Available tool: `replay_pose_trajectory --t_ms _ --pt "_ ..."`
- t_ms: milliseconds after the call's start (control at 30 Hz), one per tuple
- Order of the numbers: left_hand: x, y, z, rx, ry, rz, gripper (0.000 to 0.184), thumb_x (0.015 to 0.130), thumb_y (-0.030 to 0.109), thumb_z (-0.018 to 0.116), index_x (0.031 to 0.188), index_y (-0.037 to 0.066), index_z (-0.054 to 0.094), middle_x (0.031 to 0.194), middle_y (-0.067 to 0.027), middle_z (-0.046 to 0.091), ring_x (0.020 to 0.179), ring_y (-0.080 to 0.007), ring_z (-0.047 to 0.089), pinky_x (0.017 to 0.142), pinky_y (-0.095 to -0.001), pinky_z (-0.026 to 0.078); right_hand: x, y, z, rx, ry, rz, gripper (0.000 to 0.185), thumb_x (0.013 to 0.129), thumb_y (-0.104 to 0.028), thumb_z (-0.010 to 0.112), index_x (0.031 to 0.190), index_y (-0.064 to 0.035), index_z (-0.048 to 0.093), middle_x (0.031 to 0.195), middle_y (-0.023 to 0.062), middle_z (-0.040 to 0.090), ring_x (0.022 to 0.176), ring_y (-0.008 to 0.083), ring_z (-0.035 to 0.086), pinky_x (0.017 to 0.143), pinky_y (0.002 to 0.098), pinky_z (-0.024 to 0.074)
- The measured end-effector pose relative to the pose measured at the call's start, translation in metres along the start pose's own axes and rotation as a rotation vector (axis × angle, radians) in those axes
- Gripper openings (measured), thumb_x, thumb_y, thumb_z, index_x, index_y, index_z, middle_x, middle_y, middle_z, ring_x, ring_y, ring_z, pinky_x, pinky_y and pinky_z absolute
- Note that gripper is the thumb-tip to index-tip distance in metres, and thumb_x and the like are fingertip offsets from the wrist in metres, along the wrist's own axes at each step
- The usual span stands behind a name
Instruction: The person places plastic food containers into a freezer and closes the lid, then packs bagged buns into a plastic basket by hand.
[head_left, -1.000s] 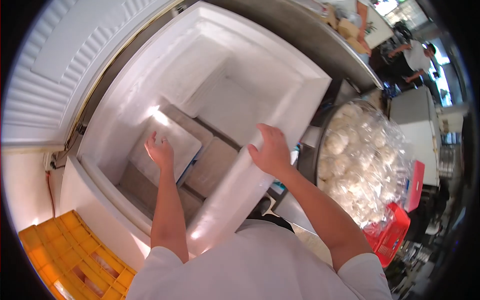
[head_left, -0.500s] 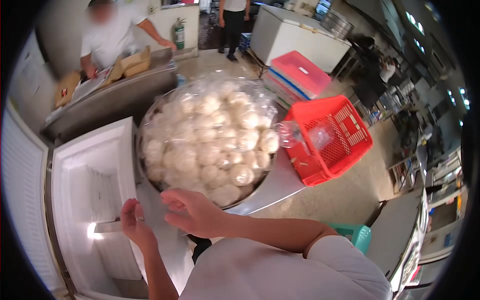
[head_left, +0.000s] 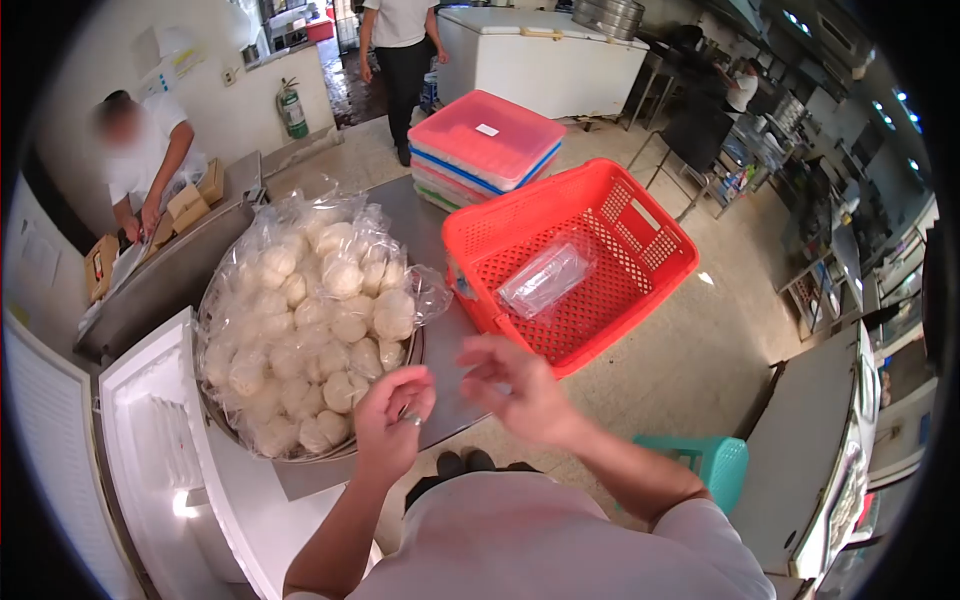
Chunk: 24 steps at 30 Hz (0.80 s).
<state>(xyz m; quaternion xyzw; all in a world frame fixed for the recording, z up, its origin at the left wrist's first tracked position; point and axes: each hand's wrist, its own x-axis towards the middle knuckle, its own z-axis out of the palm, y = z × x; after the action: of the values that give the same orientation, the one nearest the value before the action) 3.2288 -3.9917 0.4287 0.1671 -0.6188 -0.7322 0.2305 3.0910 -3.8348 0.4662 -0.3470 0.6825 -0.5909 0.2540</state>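
Both hands have swung from the lower left of the frame to its lower centre over the last half second, and the view has turned with them, so that the round tray (head_left: 416, 345) now sits left of centre and the red basket (head_left: 625, 310) lies right of the middle. Heaped on that tray, pale round balls (head_left: 310, 320) lie under crumpled clear plastic (head_left: 330, 212). Left hand (head_left: 390, 420) is up in front of the tray's lower right edge, released, its fingers half curled; a small shiny spot shows on one finger, too small to tell. Whether this hand touches the tray cannot be told. Right hand (head_left: 515, 390), slightly blurred, hangs just below the basket's near corner, its fingers bent loosely and its grip likewise released. Between tray and basket a strip of grey tabletop (head_left: 440, 340) shows. Inside the basket lies a clear plastic packet (head_left: 548, 278); just beyond, at upper centre, stand stacked flat boxes (head_left: 485, 140) with a pink lid on top. At lower left is the white box (head_left: 245, 530), its rim running beside the tray. One person (head_left: 160, 150) leans over a counter at upper left, and another person (head_left: 400, 60) stands at the top of the frame.
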Motion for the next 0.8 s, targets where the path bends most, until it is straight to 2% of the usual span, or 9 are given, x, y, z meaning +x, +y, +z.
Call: replay_pose_trajectory --t_ms 100,200,300,367,467,567,667,767,800 --pt "0.032 0.002 0.017 -0.006 -0.131 -0.006 0.03 0.097 -0.006 0.067 0.126 -0.002 0.062 0.117 -0.0084 0.069 0.103 -0.0121 0.066 0.09 -0.0263 0.054 0.005 -0.004 -0.045 -0.051 0.151 -0.02 0.048 0.093 -0.002 0.071 0.138 0.0057 0.055 0.12 0.0171 0.07 0.099 0.0186 0.07 0.086 0.0331 0.0592" --pt "0.069 -0.008 0.032 -0.015 -0.188 0.01 0.03 0.098 -0.006 0.064 0.127 -0.001 0.061 0.119 -0.0086 0.068 0.112 -0.0151 0.066 0.099 -0.0281 0.054 0.022 -0.013 -0.102 -0.119 0.223 -0.034 0.046 0.093 0.0 0.069 0.136 0.0053 0.056 0.12 0.0159 0.069 0.098 0.0173 0.069 0.085 0.0328 0.0589" --pt "0.111 -0.01 0.048 0.004 -0.166 0.055 0.031 0.097 -0.008 0.064 0.126 -0.002 0.062 0.118 -0.0088 0.068 0.11 -0.0142 0.066 0.099 -0.0286 0.054 0.065 -0.006 -0.169 -0.231 0.281 -0.058 0.038 0.093 -0.006 0.069 0.128 0.0056 0.06 0.112 0.0138 0.07 0.097 0.0178 0.068 0.086 0.0341 0.057" --pt "0.144 -0.004 0.065 0.017 -0.105 0.027 0.03 0.097 -0.007 0.064 0.126 -0.003 0.062 0.115 -0.0096 0.069 0.109 -0.0147 0.067 0.093 -0.0287 0.055 0.108 -0.013 -0.213 -0.36 0.317 0.004 0.044 0.091 -0.01 0.072 0.13 0.0069 0.06 0.114 0.0169 0.071 0.101 0.0213 0.069 0.089 0.0357 0.056" --pt "0.225 -0.028 0.083 0.145 -0.026 0.072 0.032 0.097 0.007 0.073 0.124 -0.006 0.064 0.116 -0.0131 0.073 0.108 -0.0153 0.068 0.093 -0.0297 0.055 0.204 0.029 -0.292 -0.489 0.347 -0.003 0.055 0.089 -0.022 0.076 0.132 0.0089 0.06 0.118 0.0214 0.071 0.107 0.0275 0.07 0.094 0.0382 0.0552" --pt "0.315 -0.05 0.111 0.289 0.134 -0.023 0.045 0.097 0.027 0.074 0.124 -0.007 0.065 0.119 -0.0204 0.073 0.112 -0.0249 0.07 0.097 -0.0361 0.054 0.316 0.074 -0.348 -0.636 0.381 0.047 0.067 0.089 -0.031 0.076 0.139 0.0096 0.056 0.128 0.027 0.067 0.113 0.0328 0.069 0.096 0.0392 0.0545" --pt "0.39 -0.069 0.137 0.709 0.321 0.021 0.047 0.098 0.037 0.07 0.117 -0.006 0.066 0.101 -0.0101 0.071 0.087 -0.0146 0.065 0.077 -0.0303 0.053 0.413 0.118 -0.39 -0.826 0.396 0.103 0.077 0.091 -0.041 0.074 0.143 0.0111 0.052 0.136 0.0309 0.062 0.12 0.0356 0.066 0.099 0.0393 0.0532" --pt "0.448 -0.104 0.133 0.531 0.298 -0.215 0.066 0.094 0.052 0.067 0.124 -0.007 0.066 0.118 -0.0288 0.071 0.114 -0.0416 0.068 0.098 -0.0443 0.052 0.476 0.167 -0.413 -0.791 0.371 0.128 0.082 0.088 -0.053 0.073 0.129 0.0165 0.06 0.129 0.0376 0.063 0.124 0.0441 0.063 0.099 0.0452 0.053" --pt "0.452 -0.101 0.135 0.557 0.294 -0.223 0.065 0.094 0.051 0.068 0.124 -0.007 0.065 0.118 -0.0292 0.071 0.114 -0.0425 0.068 0.097 -0.0452 0.052 0.489 0.178 -0.414 -0.742 0.353 0.129 0.084 0.086 -0.057 0.072 0.122 0.0187 0.064 0.125 0.0404 0.064 0.125 0.0477 0.062 0.099 0.0478 0.0532"
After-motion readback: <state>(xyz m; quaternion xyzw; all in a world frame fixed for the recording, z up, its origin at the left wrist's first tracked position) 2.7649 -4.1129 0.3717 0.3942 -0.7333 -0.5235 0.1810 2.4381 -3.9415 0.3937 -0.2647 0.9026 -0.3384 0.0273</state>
